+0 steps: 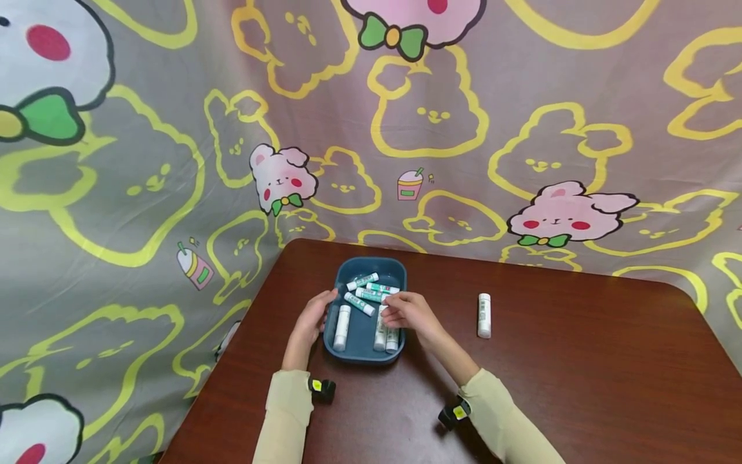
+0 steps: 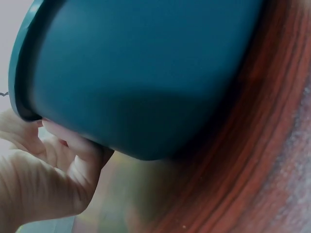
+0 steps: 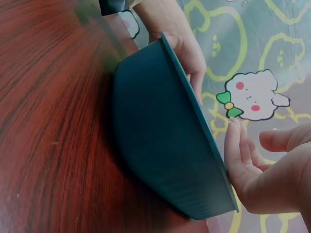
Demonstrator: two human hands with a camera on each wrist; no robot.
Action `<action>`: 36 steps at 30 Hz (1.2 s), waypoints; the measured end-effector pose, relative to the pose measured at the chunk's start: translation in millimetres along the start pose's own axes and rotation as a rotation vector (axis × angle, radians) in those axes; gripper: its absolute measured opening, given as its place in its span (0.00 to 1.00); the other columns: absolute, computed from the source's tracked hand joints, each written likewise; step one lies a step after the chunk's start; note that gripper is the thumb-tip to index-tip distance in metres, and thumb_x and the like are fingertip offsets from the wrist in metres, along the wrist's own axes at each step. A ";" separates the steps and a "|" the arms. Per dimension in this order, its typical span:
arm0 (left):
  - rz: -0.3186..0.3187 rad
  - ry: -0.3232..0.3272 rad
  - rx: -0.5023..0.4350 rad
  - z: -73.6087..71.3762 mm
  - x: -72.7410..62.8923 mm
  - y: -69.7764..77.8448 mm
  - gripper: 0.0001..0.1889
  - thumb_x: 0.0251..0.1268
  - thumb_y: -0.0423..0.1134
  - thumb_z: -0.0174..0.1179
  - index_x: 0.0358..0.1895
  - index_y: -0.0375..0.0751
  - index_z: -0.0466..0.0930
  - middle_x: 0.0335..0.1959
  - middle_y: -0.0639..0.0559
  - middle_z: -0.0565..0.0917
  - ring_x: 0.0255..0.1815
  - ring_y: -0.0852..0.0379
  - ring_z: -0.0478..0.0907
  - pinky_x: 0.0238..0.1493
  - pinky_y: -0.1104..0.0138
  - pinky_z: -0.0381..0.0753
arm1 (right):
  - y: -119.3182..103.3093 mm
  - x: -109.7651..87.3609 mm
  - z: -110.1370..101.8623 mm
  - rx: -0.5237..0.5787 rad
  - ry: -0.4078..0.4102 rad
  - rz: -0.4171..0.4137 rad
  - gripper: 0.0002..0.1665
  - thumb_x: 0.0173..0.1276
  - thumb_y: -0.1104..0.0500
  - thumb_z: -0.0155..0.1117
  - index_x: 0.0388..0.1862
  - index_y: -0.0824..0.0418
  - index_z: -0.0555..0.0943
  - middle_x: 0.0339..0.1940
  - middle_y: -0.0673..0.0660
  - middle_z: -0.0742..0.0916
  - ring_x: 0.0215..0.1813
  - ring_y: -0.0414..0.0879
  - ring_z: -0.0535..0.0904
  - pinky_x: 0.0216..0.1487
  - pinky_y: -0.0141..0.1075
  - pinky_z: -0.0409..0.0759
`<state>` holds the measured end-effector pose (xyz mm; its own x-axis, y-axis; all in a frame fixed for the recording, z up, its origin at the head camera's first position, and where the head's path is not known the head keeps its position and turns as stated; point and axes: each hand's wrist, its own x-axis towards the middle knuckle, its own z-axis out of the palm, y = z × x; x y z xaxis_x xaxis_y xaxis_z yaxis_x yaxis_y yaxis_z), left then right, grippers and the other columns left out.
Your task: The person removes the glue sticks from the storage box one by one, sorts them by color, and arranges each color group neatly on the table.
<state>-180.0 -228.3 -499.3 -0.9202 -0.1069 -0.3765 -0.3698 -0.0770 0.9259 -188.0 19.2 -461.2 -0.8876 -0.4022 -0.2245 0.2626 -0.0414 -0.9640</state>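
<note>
A dark blue plastic tray (image 1: 363, 353) stands on the table with several small tubes in it. White tubes with green labels (image 1: 359, 303) lie criss-cross in its far half. Nearer, a plain white tube (image 1: 342, 327) lies at the left and white tubes (image 1: 380, 332) lie side by side at the right. My left hand (image 1: 313, 317) grips the tray's left side, thumb at the rim and fingers outside. My right hand (image 1: 413, 314) is over the right rim, fingers loosely bent above the tubes. In the right wrist view its thumb stands apart from the fingers (image 3: 233, 145), nothing between them.
Another white tube (image 1: 484, 316) lies by itself on the brown wooden table (image 1: 568, 361), right of the tray. Patterned cloth (image 1: 440, 174) with rabbits and yellow outlines hangs behind the table and along its left side. Both sleeves (image 1: 288, 406) carry a black wrist camera.
</note>
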 end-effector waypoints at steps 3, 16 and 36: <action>-0.014 0.002 -0.027 0.4 -0.1 0.4 0.14 0.82 0.46 0.51 0.35 0.42 0.69 0.21 0.56 0.66 0.17 0.63 0.60 0.17 0.73 0.58 | 0.8 2.3 3.5 0.007 -0.008 0.016 0.20 0.80 0.64 0.54 0.55 0.84 0.74 0.28 0.57 0.87 0.28 0.41 0.85 0.38 0.38 0.87; -0.024 0.015 -0.096 4.1 2.9 -3.5 0.12 0.82 0.46 0.53 0.41 0.41 0.74 0.21 0.57 0.69 0.15 0.64 0.62 0.17 0.74 0.60 | 5.8 12.5 13.7 0.070 -0.112 0.059 0.20 0.80 0.65 0.52 0.57 0.85 0.71 0.30 0.58 0.87 0.31 0.43 0.86 0.45 0.43 0.87; -0.005 0.009 -0.109 1.7 -0.4 -5.8 0.13 0.83 0.45 0.52 0.43 0.39 0.76 0.23 0.56 0.72 0.19 0.65 0.69 0.21 0.74 0.69 | 25.1 31.4 43.9 0.115 -0.154 0.167 0.20 0.80 0.66 0.51 0.57 0.85 0.72 0.35 0.69 0.87 0.30 0.48 0.87 0.42 0.44 0.88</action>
<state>-177.7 -226.1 -504.4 -0.9170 -0.1150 -0.3819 -0.3580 -0.1848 0.9153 -192.7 -34.6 -486.3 -0.7622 -0.5466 -0.3468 0.4503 -0.0629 -0.8906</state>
